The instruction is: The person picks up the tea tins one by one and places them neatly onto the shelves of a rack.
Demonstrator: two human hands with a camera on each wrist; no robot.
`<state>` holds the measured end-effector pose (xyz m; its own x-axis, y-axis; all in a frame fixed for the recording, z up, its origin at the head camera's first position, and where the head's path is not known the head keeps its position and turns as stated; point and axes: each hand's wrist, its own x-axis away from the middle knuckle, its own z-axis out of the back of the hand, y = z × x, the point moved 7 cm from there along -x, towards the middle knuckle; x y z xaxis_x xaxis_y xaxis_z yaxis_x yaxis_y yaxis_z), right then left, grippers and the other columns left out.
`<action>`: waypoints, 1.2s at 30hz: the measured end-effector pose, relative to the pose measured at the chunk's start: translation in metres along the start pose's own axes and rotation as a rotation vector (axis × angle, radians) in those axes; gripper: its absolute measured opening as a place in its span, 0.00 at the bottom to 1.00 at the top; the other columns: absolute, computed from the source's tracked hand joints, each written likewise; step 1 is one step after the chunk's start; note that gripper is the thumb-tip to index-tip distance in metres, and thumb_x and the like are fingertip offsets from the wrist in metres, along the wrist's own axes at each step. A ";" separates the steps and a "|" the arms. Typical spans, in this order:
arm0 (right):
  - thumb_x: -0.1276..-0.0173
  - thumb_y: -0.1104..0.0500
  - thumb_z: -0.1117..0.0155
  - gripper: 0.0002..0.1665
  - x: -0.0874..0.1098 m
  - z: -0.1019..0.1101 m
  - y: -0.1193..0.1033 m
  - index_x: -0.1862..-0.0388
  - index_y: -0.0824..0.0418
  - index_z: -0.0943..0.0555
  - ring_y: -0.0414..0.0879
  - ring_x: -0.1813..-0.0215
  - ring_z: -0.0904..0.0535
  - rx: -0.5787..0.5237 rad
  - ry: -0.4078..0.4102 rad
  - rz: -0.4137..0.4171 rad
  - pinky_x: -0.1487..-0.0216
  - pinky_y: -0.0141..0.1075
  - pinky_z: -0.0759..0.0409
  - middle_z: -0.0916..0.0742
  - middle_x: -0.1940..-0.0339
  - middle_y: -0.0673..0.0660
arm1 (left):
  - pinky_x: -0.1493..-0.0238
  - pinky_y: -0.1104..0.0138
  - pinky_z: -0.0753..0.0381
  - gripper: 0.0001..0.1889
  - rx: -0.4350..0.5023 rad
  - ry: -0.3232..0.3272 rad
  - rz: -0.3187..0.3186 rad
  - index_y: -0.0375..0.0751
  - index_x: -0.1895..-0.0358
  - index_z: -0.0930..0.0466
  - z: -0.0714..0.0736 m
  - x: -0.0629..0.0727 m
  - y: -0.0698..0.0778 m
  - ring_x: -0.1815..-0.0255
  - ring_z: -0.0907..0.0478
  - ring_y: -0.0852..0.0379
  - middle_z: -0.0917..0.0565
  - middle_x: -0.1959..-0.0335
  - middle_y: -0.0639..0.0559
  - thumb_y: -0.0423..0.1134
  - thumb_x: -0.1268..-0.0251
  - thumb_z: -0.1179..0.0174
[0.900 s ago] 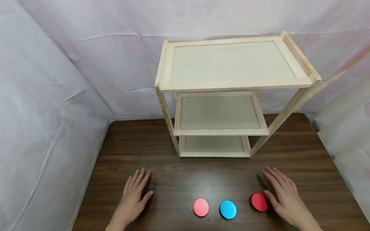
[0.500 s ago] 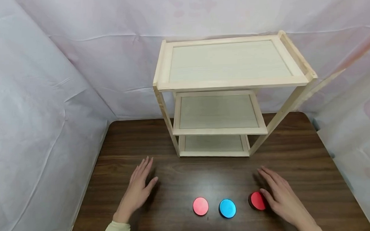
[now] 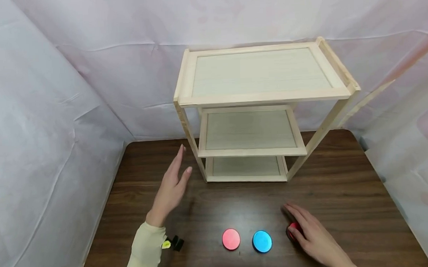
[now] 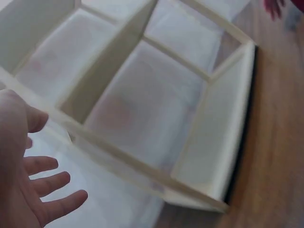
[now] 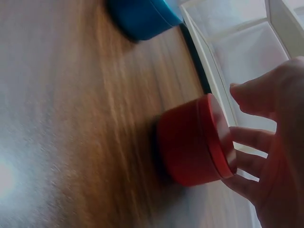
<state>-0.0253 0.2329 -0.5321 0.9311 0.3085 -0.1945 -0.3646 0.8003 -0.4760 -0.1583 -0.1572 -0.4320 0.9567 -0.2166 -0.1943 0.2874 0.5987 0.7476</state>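
The work seems barely begun: the red tin point(image 5: 187, 142), nearest the right edge of the worktop point(image 3: 356, 191), stands unlifted, like the blue tin point(image 3: 262, 241) and pink tin point(image 3: 231, 239). The right hand point(image 3: 315, 237) spreads wide over it, contact unclear; the left hand point(image 3: 169, 190), fingers straight, hangs empty beside the wooden rack point(image 3: 262, 96).

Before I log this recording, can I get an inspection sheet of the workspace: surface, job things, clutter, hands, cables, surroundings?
Surface: dark wood-grain table, glossy, reflecting light.
Job things: red tin, blue tin and pink tin roughly in a row, in front of a three-tier shelf.
Clutter: small black item beside the left sleeve; purpose unclear.
Hands: left hand holds nothing, fingers extended near the shelf's left side; right hand is at the red tin, contact uncertain.
Cables: nothing seen.
Surroundings: creased whitish sheets with faint pink patches.
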 end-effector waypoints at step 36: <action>0.52 0.71 0.17 0.54 0.027 -0.012 0.012 0.25 0.48 0.24 0.48 0.35 0.19 0.023 -0.147 -0.082 0.42 0.46 0.13 0.19 0.29 0.48 | 0.37 0.67 0.17 0.23 0.187 0.248 -0.209 0.43 0.22 0.30 -0.002 -0.036 0.046 0.30 0.20 0.42 0.20 0.28 0.41 0.35 0.15 0.50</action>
<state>-0.0047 0.2450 -0.5535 0.9498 0.3118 -0.0273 -0.2882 0.8370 -0.4652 -0.1798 -0.1205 -0.3919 0.8669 -0.1126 -0.4855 0.4862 0.4052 0.7742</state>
